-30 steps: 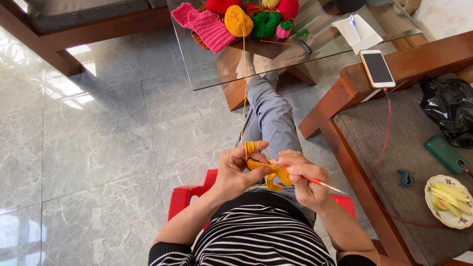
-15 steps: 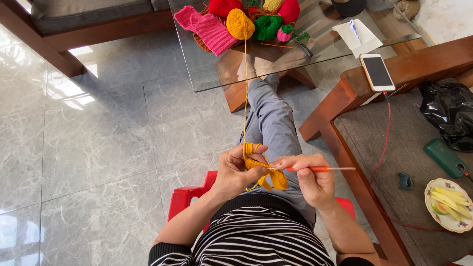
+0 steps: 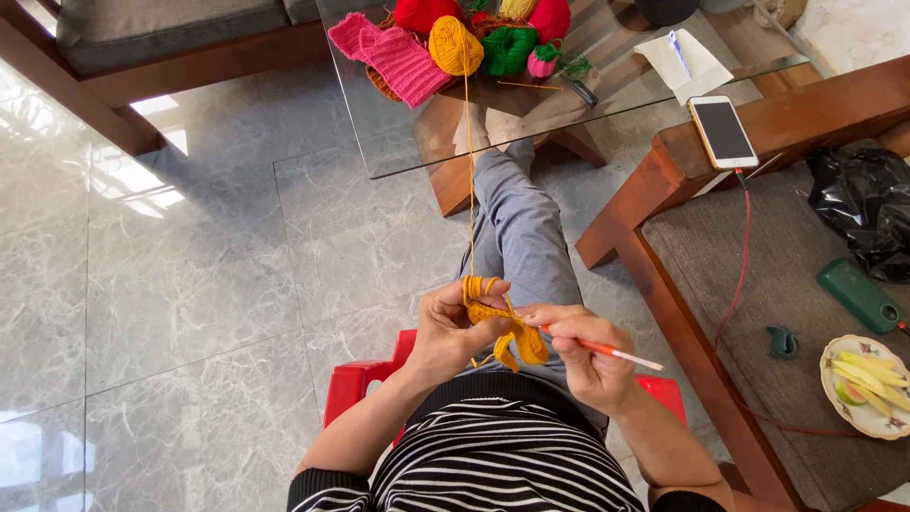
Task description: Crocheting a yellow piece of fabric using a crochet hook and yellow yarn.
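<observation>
The yellow crochet piece (image 3: 517, 334) hung between the two hands, low over the lap, so that the hook could work into its upper edge. The left hand (image 3: 455, 327) pinched the top of the piece, with the yellow yarn strand (image 3: 469, 190) looped over a raised finger — held that way, I judged, to keep the strand taut as it ran up to the yellow yarn ball (image 3: 455, 45) on the glass table (image 3: 398, 142). The right hand (image 3: 588, 356) gripped the orange crochet hook (image 3: 607, 352) like a pencil, fingers pressed together round the shaft, its tip at the work. Both wrists were bent inward, forearms drawn close to the striped top (image 3: 502, 465).
</observation>
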